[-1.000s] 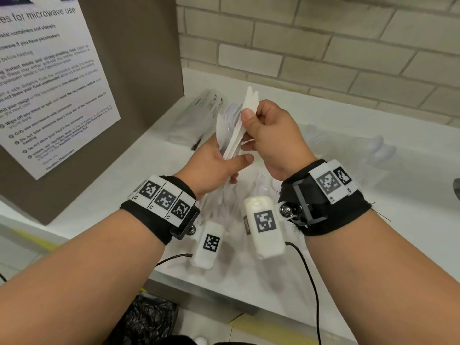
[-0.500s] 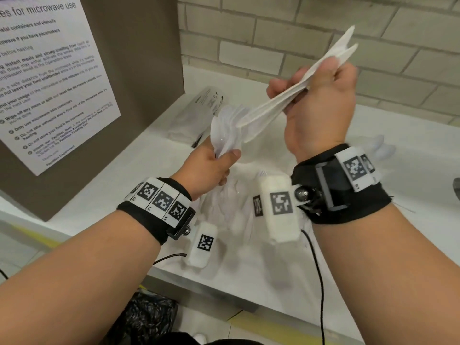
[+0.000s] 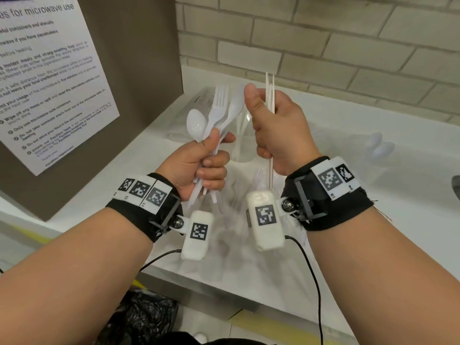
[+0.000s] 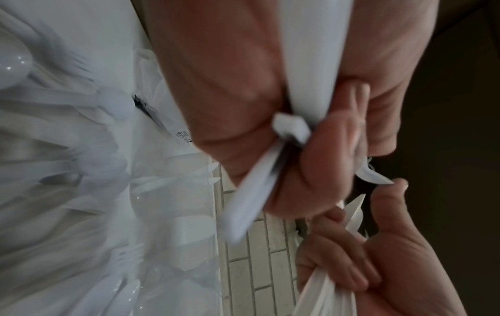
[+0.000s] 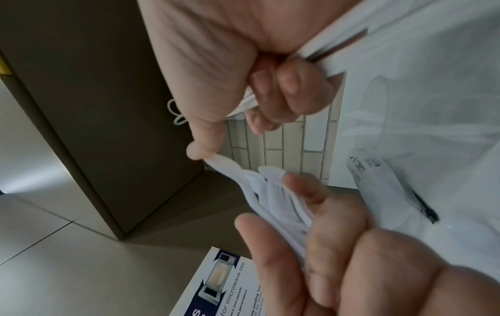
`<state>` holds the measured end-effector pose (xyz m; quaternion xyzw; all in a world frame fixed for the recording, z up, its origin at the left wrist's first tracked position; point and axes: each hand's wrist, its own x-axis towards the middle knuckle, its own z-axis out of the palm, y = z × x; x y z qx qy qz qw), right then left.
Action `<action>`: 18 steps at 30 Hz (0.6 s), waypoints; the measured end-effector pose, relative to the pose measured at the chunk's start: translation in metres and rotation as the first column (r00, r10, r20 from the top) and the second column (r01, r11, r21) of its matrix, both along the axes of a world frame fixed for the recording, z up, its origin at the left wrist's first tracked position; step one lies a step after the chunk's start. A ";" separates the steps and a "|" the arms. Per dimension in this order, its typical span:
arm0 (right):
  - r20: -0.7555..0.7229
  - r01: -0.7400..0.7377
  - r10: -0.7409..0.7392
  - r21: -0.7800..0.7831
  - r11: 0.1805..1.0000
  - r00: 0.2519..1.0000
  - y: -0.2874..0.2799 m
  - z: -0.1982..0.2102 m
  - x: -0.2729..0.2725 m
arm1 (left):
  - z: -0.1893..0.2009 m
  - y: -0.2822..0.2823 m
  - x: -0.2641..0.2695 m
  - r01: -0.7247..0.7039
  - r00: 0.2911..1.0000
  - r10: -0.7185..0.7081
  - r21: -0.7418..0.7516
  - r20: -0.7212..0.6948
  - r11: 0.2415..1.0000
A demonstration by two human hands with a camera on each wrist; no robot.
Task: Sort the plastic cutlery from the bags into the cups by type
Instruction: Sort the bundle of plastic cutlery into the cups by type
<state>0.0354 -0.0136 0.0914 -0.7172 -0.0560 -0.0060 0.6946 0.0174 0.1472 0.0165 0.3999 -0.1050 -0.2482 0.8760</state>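
My left hand (image 3: 214, 160) grips a bundle of white plastic forks and spoons (image 3: 216, 113) by the handles, heads up. Just to its right, my right hand (image 3: 263, 120) holds several white knives (image 3: 270, 90) upright and edge-on. In the left wrist view my left hand (image 4: 311, 149) is curled round the white handles (image 4: 251, 192). My right hand (image 5: 270, 96) shows clenched in the right wrist view. A clear cup (image 3: 242, 143) stands on the white counter (image 3: 348, 195) between and behind the hands. Loose cutlery (image 3: 258, 175) lies under my wrists.
A crumpled clear bag (image 3: 199, 100) lies at the back left. More white spoons (image 3: 378, 145) rest to the right. A brown panel with a microwave notice (image 3: 49, 78) blocks the left, a brick wall (image 3: 323, 46) the back. A black bin bag (image 3: 142, 317) sits below the counter edge.
My right hand pulled the knives out of the left hand's bundle, swung them up to the right, then brought them back down upright beside the left hand.
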 end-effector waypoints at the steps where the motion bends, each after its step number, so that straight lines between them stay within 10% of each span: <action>1: 0.004 -0.017 0.017 0.000 1.000 1.000 0.001 0.002 0.000 | 0.000 0.000 -0.001 0.016 1.000 -0.016 0.020 0.003 1.000; 18: -0.043 -0.024 0.015 -0.237 0.971 0.999 0.002 -0.004 0.000 | 0.001 -0.006 -0.007 -0.002 0.999 0.005 0.091 -0.034 0.996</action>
